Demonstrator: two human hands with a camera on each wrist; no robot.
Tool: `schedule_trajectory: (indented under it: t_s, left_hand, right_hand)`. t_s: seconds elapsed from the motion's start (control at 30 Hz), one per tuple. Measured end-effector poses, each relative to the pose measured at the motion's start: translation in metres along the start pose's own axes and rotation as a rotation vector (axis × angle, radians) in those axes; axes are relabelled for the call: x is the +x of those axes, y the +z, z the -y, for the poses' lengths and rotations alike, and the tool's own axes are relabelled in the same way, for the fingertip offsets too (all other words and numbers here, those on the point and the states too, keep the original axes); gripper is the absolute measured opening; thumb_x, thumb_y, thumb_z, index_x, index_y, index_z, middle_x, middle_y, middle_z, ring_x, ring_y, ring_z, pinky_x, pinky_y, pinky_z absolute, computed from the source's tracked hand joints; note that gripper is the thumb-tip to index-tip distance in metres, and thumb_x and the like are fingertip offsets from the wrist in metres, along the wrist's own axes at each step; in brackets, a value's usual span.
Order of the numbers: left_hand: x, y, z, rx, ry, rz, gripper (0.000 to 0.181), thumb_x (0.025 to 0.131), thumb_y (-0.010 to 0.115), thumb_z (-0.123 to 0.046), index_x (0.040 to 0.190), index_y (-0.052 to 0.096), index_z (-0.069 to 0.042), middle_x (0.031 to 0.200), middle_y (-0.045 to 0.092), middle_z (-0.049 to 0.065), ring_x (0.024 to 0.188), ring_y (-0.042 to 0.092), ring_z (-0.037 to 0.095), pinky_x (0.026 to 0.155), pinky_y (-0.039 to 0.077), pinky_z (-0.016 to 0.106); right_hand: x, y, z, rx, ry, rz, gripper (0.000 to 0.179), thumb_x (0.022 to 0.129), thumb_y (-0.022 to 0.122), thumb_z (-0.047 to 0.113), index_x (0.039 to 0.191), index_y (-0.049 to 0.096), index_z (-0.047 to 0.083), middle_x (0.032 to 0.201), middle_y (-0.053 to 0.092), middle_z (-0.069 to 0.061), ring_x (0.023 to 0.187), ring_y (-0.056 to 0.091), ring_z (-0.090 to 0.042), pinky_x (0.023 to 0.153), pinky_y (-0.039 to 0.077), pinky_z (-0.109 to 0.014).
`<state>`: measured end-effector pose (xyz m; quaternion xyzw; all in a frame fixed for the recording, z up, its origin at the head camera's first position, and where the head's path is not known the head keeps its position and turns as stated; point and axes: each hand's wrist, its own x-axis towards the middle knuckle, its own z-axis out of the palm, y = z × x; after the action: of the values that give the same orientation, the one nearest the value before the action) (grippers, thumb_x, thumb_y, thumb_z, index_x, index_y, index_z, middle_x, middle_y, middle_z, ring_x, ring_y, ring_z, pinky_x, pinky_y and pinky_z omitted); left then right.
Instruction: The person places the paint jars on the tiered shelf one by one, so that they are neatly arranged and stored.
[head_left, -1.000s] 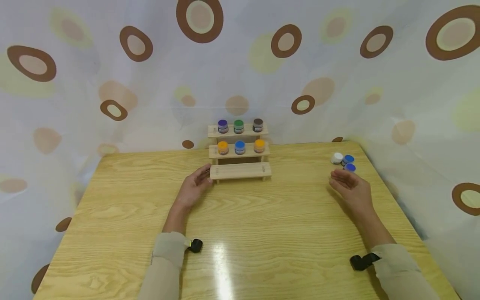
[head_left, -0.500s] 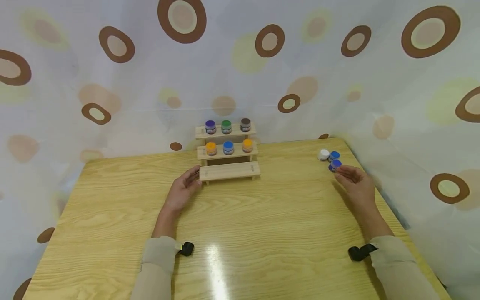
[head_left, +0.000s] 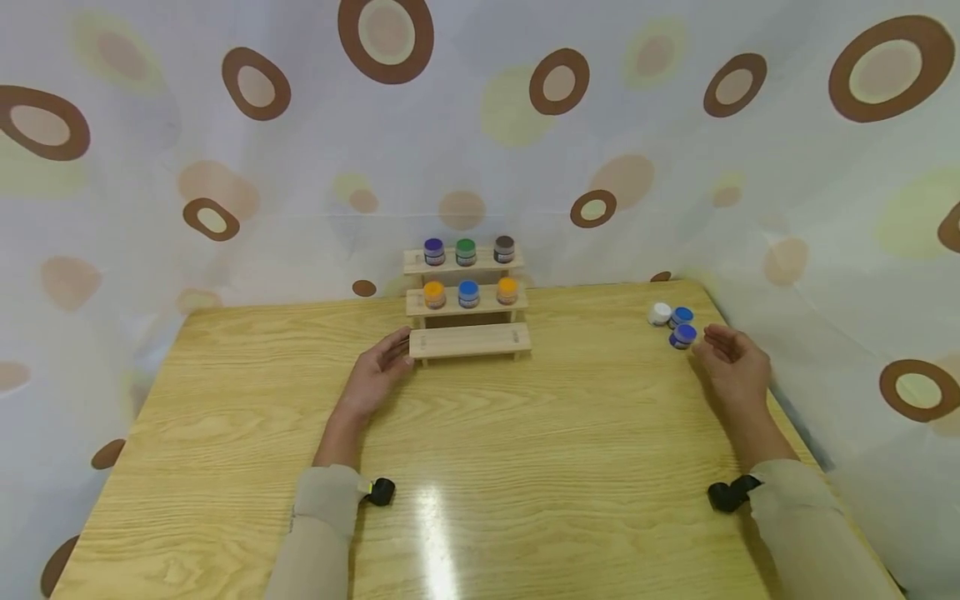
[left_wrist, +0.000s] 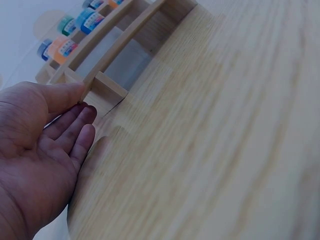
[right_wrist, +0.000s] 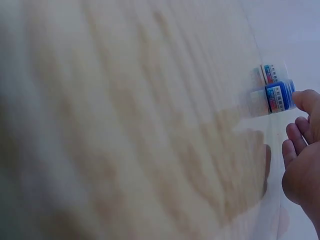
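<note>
A three-step wooden rack stands at the back of the table. My left hand is at the left end of its lowest step, thumb and fingertips right at the edge and fingers loosely bent. Small paint jars fill the upper steps: purple, green and dark brown on top; orange, blue and yellow-orange below. At the right, my right hand holds nothing, its fingertips just beside a violet-blue-lidded jar. In the right wrist view this jar stands upright.
Behind the violet-blue-lidded jar, a white jar and another blue-lidded jar stand close together. A patterned curtain hangs behind the wooden table. The table's right edge runs close to the right hand.
The right hand came to the violet-blue-lidded jar, then drew slightly away to the right. That jar now sits a little nearer and left of where it was. The left hand stays at the rack.
</note>
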<state>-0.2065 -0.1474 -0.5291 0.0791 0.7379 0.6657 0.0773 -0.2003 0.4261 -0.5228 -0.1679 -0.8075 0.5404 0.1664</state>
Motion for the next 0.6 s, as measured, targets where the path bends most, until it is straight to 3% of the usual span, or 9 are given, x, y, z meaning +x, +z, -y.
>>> schedule_trajectory:
  t_s: [0.1, 0.23, 0.37, 0.6]
  left_hand:
    - [0.000, -0.001, 0.001, 0.002, -0.005, -0.006, 0.059, 0.109, 0.061, -0.009, 0.163, 0.040, -0.007, 0.164, 0.044, 0.014, 0.153, 0.041, 0.028, 0.124, 0.038, 0.039]
    - [-0.001, -0.002, 0.001, 0.005, -0.003, -0.015, 0.059, 0.108, 0.061, -0.008, 0.163, 0.040, -0.007, 0.164, 0.044, 0.014, 0.152, 0.042, 0.029, 0.123, 0.039, 0.039]
    - [0.000, -0.002, 0.001, -0.006, 0.003, -0.005, 0.059, 0.108, 0.061, -0.007, 0.163, 0.040, -0.006, 0.164, 0.044, 0.014, 0.152, 0.042, 0.029, 0.123, 0.040, 0.039]
    - [0.001, 0.000, 0.001, -0.006, -0.008, -0.006, 0.059, 0.108, 0.062, -0.007, 0.162, 0.041, -0.007, 0.164, 0.044, 0.014, 0.153, 0.041, 0.028, 0.124, 0.038, 0.040]
  right_hand:
    - [0.006, 0.004, 0.000, -0.046, -0.001, 0.040, 0.054, 0.100, 0.075, 0.015, 0.149, 0.058, 0.001, 0.143, 0.064, -0.010, 0.119, 0.062, -0.007, 0.095, 0.049, -0.006]
    - [0.012, 0.011, 0.000, -0.039, 0.006, 0.075, 0.054, 0.100, 0.074, 0.015, 0.149, 0.057, 0.000, 0.140, 0.064, -0.011, 0.117, 0.062, -0.007, 0.092, 0.049, -0.005]
    - [0.015, 0.014, 0.000, -0.022, 0.010, 0.070, 0.050, 0.100, 0.075, 0.013, 0.146, 0.059, -0.002, 0.129, 0.067, -0.005, 0.107, 0.062, 0.000, 0.088, 0.051, -0.004]
    - [0.015, 0.017, 0.002, 0.102, 0.017, 0.037, 0.046, 0.095, 0.078, 0.002, 0.137, 0.063, -0.008, 0.106, 0.069, 0.011, 0.096, 0.064, 0.000, 0.083, 0.053, -0.005]
